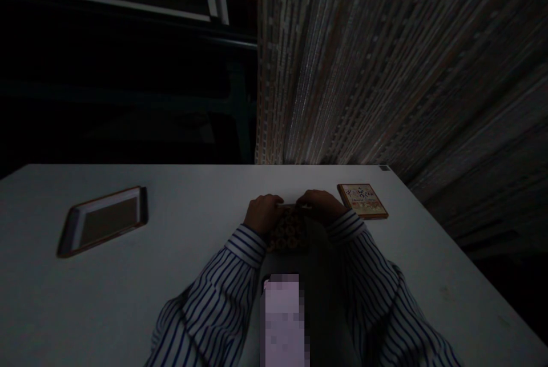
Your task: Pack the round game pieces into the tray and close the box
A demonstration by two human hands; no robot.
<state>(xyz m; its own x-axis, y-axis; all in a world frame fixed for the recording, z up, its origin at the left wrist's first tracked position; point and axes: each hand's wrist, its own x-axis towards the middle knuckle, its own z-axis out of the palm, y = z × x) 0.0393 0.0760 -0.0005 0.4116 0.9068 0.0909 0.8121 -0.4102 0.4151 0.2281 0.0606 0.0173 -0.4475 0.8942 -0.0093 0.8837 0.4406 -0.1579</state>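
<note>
A small dark box [286, 233] filled with several round, ring-like brown pieces lies on the white table in front of me. My left hand [262, 214] is closed around the box's far left corner, its fingertips at the far edge. At the far right corner, my right hand [322, 205] has its fingers pressed together over a small pale bit. What that pale bit is cannot be made out in the dim light. Both wrists are in blue-and-white striped sleeves and partly cover the box's sides.
To the left on the white table [180, 287] lies a shallow, brown-rimmed tray-like lid [111, 221]. A flat square box [363, 200] with a printed pale top sits right of my right hand. A blurred-out phone-like object [285, 321] is nearest me. A striped curtain [325, 70] hangs behind.
</note>
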